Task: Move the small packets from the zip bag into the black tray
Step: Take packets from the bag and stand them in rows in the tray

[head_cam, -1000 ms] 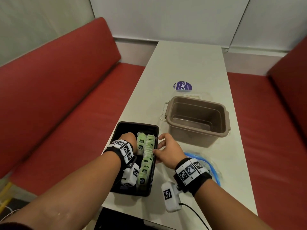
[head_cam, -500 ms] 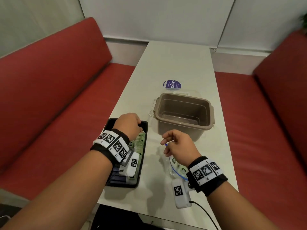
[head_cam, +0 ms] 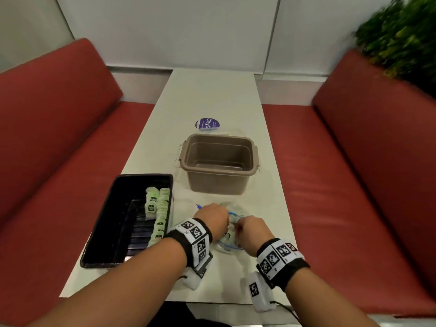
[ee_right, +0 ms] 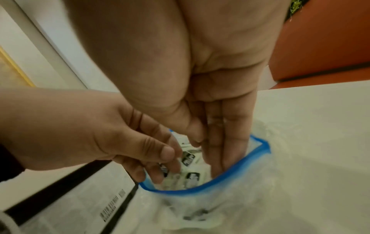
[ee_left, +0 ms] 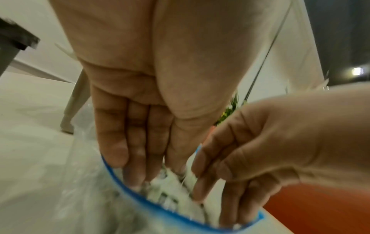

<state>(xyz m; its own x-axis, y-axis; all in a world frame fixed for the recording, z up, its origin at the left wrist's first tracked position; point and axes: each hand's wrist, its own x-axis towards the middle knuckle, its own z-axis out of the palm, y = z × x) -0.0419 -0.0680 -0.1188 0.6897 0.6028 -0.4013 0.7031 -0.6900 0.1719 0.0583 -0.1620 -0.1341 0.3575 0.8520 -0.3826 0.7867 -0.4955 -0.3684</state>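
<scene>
The clear zip bag [head_cam: 232, 214] with a blue rim [ee_right: 236, 172] lies on the table right of the black tray [head_cam: 111, 230]. Both hands reach into its mouth. My left hand [head_cam: 213, 217] dips its fingers [ee_left: 136, 177] onto the pale green packets [ee_left: 170, 185] inside. My right hand [ee_right: 208, 152] pushes straight fingers down along the far side of the rim, next to more packets [ee_right: 192, 175]. No packet is plainly held by either hand. Several packets [head_cam: 161, 208] stand in rows along the tray's right side.
An empty brown tub [head_cam: 219, 161] stands just beyond the bag, with a round purple lid [head_cam: 207, 123] behind it. The narrow white table [head_cam: 212, 95] runs between red bench seats [head_cam: 59, 149]. The tray's left half is bare.
My left hand has left the tray and moved right into the bag. My right hand has dropped from above the bag into its mouth.
</scene>
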